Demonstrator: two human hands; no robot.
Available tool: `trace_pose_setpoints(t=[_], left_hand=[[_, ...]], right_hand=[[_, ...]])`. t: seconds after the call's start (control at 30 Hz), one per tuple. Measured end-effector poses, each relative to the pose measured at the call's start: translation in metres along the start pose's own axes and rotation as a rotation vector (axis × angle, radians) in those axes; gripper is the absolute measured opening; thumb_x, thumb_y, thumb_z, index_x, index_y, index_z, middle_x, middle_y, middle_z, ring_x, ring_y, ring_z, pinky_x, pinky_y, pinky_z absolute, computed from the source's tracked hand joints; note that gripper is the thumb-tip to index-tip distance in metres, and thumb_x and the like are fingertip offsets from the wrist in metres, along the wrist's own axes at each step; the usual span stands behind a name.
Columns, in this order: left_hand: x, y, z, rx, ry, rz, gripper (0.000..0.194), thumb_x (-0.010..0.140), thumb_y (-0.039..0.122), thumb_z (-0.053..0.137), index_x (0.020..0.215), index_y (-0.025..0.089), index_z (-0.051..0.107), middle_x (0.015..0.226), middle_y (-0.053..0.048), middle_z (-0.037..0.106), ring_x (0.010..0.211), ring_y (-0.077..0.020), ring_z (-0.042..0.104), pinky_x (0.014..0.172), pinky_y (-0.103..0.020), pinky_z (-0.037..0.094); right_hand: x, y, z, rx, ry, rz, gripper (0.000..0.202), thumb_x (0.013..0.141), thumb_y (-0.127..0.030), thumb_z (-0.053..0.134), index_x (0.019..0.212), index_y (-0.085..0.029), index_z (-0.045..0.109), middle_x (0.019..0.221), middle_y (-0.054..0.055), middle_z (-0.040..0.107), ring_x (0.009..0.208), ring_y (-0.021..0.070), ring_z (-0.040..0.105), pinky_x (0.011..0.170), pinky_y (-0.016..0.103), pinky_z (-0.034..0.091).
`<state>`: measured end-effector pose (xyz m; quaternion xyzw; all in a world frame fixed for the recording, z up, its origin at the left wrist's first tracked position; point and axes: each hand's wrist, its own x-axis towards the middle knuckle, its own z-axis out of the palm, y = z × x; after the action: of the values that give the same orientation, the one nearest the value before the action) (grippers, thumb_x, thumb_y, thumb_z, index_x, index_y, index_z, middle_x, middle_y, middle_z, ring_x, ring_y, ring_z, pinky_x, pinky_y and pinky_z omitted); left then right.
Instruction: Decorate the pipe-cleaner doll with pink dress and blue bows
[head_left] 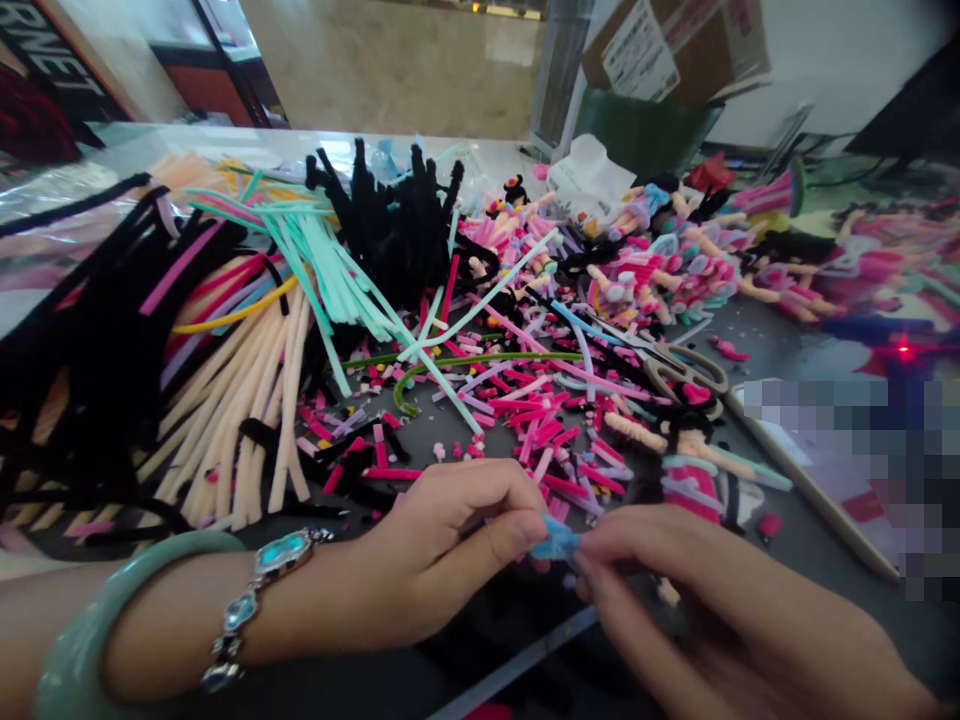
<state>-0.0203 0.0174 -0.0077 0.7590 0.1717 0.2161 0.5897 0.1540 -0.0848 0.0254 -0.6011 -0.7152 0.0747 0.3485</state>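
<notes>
Between my two hands, low in the view, is a small light blue fuzzy piece (555, 541). My left hand (461, 550) pinches its left end between thumb and bent fingers. The right end is pinched by the thumb and forefinger of my right hand (697, 590). The fingertips cover parts of the piece. Just beyond my right hand lies a doll of fuzzy stems (690, 480) with black hair and a pink and lilac striped body. A pale flat strip (517, 665) runs slantwise below my hands.
Bundles of cream stems (247, 420), mint stems (330, 260) and black stems (397, 220) lie at left and centre. Scissors (682, 370) lie beyond the doll, near a tray-like edge (817, 490). Pink scraps (540, 420) cover the middle. Finished dolls (660, 270) are piled behind.
</notes>
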Motion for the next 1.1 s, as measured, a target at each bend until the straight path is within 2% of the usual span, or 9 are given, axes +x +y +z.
trace_pose_setpoints(t=[0.1, 0.27, 0.37, 0.63, 0.87, 1.1], left_hand=[[0.0001, 0.0008, -0.0005, 0.02, -0.012, 0.019, 0.023, 0.095, 0.026, 0.042, 0.084, 0.013, 0.058, 0.079, -0.004, 0.058, 0.074, -0.0123, 0.055, 0.07, -0.025, 0.043], [0.0004, 0.0019, -0.0004, 0.018, -0.015, 0.035, 0.022, 0.095, 0.025, 0.043, 0.085, 0.013, 0.058, 0.08, -0.005, 0.059, 0.075, -0.0128, 0.055, 0.071, -0.025, 0.044], [-0.0008, 0.0011, -0.0001, 0.02, -0.018, 0.043, 0.021, 0.095, 0.024, 0.043, 0.086, 0.013, 0.059, 0.081, -0.004, 0.058, 0.075, -0.0125, 0.056, 0.071, -0.024, 0.044], [-0.0032, -0.0017, 0.0006, 0.008, -0.019, 0.033, 0.021, 0.095, 0.025, 0.042, 0.085, 0.014, 0.058, 0.08, -0.005, 0.058, 0.075, -0.0129, 0.054, 0.07, -0.025, 0.044], [-0.0022, -0.0065, 0.0019, 0.012, -0.008, 0.083, 0.02, 0.095, 0.026, 0.041, 0.083, 0.016, 0.053, 0.079, -0.003, 0.053, 0.075, -0.0133, 0.052, 0.069, -0.025, 0.043], [-0.002, -0.0057, 0.003, 0.032, -0.004, 0.088, 0.019, 0.095, 0.026, 0.041, 0.083, 0.016, 0.053, 0.078, -0.003, 0.053, 0.074, -0.0128, 0.051, 0.07, -0.025, 0.042]], right_hand=[[0.0018, -0.0012, 0.0022, 0.03, -0.01, 0.037, 0.015, 0.075, -0.012, 0.06, 0.083, -0.024, 0.065, 0.069, -0.004, 0.07, 0.049, 0.0084, 0.064, 0.046, 0.011, 0.051], [0.0019, -0.004, 0.0047, 0.083, 0.005, 0.113, 0.015, 0.077, -0.011, 0.057, 0.08, -0.024, 0.063, 0.065, -0.004, 0.068, 0.051, 0.009, 0.064, 0.057, 0.013, 0.055], [0.0019, -0.0044, 0.0049, 0.089, 0.003, 0.152, 0.012, 0.077, -0.013, 0.058, 0.081, -0.023, 0.063, 0.064, -0.005, 0.067, 0.05, 0.0086, 0.063, 0.057, 0.013, 0.055], [0.0002, -0.0009, 0.0076, 0.135, 0.029, 0.142, 0.018, 0.075, -0.013, 0.063, 0.09, -0.023, 0.066, 0.074, -0.004, 0.07, 0.058, 0.0062, 0.065, 0.057, 0.01, 0.053], [0.0033, 0.0001, 0.006, 0.167, -0.045, 0.174, 0.017, 0.075, -0.014, 0.063, 0.089, -0.022, 0.068, 0.071, -0.004, 0.068, 0.057, 0.0061, 0.063, 0.055, 0.011, 0.051], [0.0028, 0.0002, 0.0082, 0.159, -0.036, 0.167, 0.016, 0.075, -0.013, 0.062, 0.088, -0.022, 0.067, 0.071, -0.005, 0.067, 0.056, 0.0058, 0.062, 0.054, 0.011, 0.05]])
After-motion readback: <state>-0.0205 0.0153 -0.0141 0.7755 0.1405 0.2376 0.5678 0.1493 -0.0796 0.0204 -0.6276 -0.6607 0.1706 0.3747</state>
